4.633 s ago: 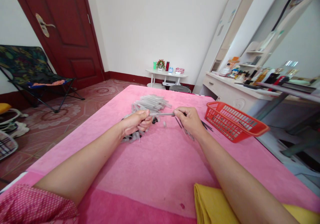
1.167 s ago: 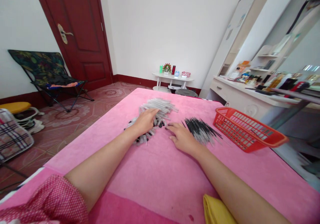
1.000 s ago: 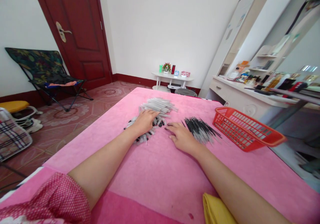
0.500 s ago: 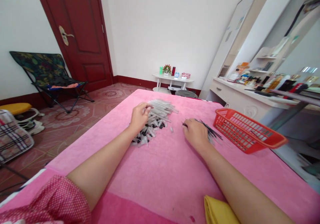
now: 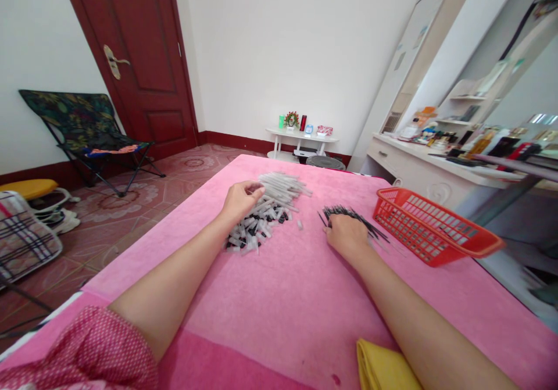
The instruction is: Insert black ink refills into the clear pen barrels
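A heap of clear grey pen barrels (image 5: 279, 189) lies on the pink cloth (image 5: 279, 297), with small black and clear caps (image 5: 248, 236) at its near side. My left hand (image 5: 239, 201) rests on the left of the heap, fingers curled and pinching at a barrel. A bunch of thin black refills (image 5: 353, 218) lies to the right. My right hand (image 5: 346, 233) sits on the refills with fingers bent down over them; what it grips is hidden.
A red plastic basket (image 5: 436, 227) stands at the right edge of the cloth. A yellow cloth (image 5: 383, 369) lies near my right elbow. Beyond are a white dresser (image 5: 418, 160), a small white table (image 5: 300, 140), a folding chair (image 5: 87, 134) and a dark red door (image 5: 139, 58).
My left hand moved from the caps up to the left of the barrel heap and curled. My right hand moved right onto the black refills.
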Demonstrator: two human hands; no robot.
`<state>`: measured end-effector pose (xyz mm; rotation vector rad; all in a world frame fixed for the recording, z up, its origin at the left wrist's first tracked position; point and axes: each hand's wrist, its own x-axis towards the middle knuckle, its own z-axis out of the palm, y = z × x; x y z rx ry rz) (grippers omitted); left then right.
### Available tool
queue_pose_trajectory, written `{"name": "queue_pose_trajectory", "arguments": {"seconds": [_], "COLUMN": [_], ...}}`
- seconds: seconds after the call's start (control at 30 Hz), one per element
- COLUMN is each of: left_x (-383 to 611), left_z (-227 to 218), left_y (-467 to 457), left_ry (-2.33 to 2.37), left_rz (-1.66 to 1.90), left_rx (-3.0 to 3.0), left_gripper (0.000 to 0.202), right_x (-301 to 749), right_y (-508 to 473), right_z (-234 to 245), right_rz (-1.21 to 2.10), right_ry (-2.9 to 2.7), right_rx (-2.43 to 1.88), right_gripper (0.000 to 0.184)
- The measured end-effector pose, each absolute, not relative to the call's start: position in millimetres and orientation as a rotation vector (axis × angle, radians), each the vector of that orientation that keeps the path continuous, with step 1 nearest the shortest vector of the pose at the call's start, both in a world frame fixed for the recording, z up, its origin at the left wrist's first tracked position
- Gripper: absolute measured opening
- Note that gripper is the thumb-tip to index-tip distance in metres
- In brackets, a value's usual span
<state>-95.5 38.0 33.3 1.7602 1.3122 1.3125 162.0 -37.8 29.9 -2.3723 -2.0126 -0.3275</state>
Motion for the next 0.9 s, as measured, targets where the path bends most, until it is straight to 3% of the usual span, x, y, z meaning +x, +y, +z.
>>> {"name": "queue_pose_trajectory", "arguments": {"seconds": [0.17,0.27,0.43,0.53,0.63,0.73,0.9], "left_x": [-98,-97,-91,-82,-72,-68,-70], "left_z": [41,44,41,43,46,44,37], "left_y": [29,27,27,24,17,14,15], "left_ry": [1.804,1.84,1.666,1.301,0.966,0.847,0.954], "left_rz": [0.675,0.531,0.955,1.203,1.156,1.101,1.123], "left_rx": [2.364,2.416,2.259,1.827,1.33,1.111,1.449], "left_gripper": [0.029,0.023,0.007,0.012,0.024,0.024,0.024], "right_x": [168,171,169,166,165,164,160], "right_y": [-37,-36,-38,-40,-40,-41,-42], "right_z": [34,37,38,40,43,49,62], "right_rz": [-0.384,-0.323,-0.221,-0.205,-0.209,-0.19,-0.016], "right_ry": [-1.881,-1.897,-1.949,-1.95,-1.927,-1.908,-1.881], "right_rx": [-2.432,-2.464,-2.438,-2.434,-2.396,-2.283,-1.909], "right_gripper": [0.036,0.032,0.027,0.024,0.025,0.025,0.026]}}
